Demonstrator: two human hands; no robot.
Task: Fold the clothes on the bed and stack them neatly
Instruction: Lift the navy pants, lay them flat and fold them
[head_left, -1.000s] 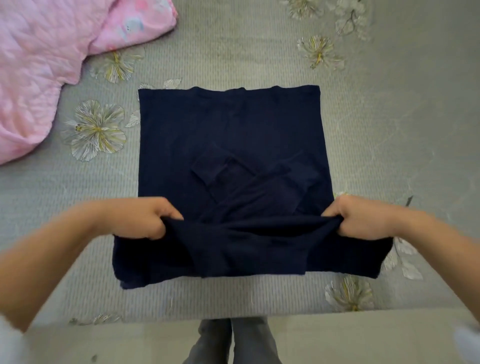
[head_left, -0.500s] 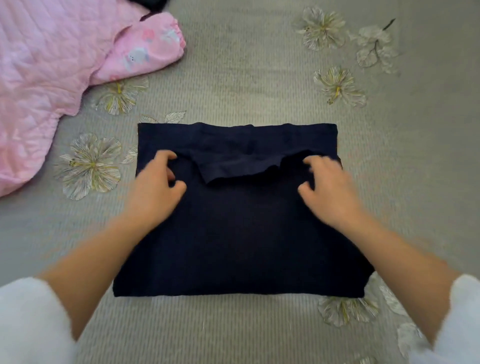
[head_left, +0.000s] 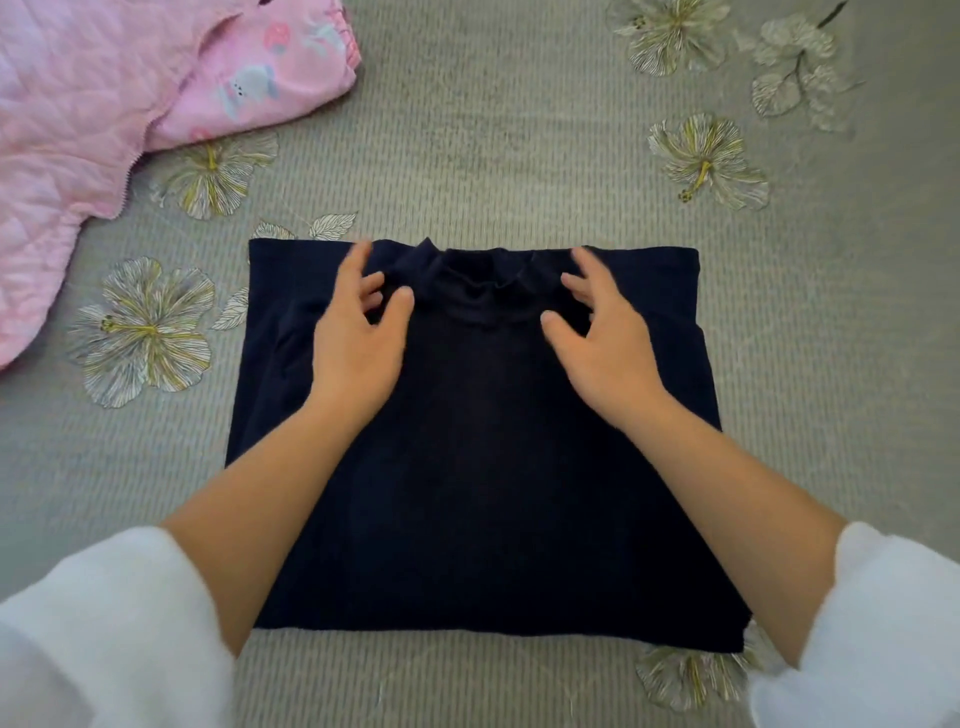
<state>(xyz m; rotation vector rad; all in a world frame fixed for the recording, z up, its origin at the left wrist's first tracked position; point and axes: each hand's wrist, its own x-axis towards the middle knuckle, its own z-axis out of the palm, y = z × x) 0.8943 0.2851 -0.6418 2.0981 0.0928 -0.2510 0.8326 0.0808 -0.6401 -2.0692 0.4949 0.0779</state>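
A dark navy garment (head_left: 483, 467) lies folded into a rough rectangle in the middle of the grey bed cover (head_left: 493, 156). Its upper layer reaches almost to the far edge, where a small bunched flap shows between my hands. My left hand (head_left: 358, 332) rests on the far left part of the fold with fingers spread. On the far right part, my right hand (head_left: 602, 332) hovers or presses, fingers apart. Neither hand grips the cloth. White fluffy sleeves cover both forearms near the frame's bottom.
A pink quilted jacket (head_left: 62, 130) lies crumpled at the far left, with a pink printed sleeve or garment (head_left: 270, 83) beside it. The bed cover carries embroidered flowers (head_left: 140, 332) around the navy garment.
My hands carried the near hem of the navy garment up and over to the far edge, then let it go. They now lie open on the folded cloth, farther from me.
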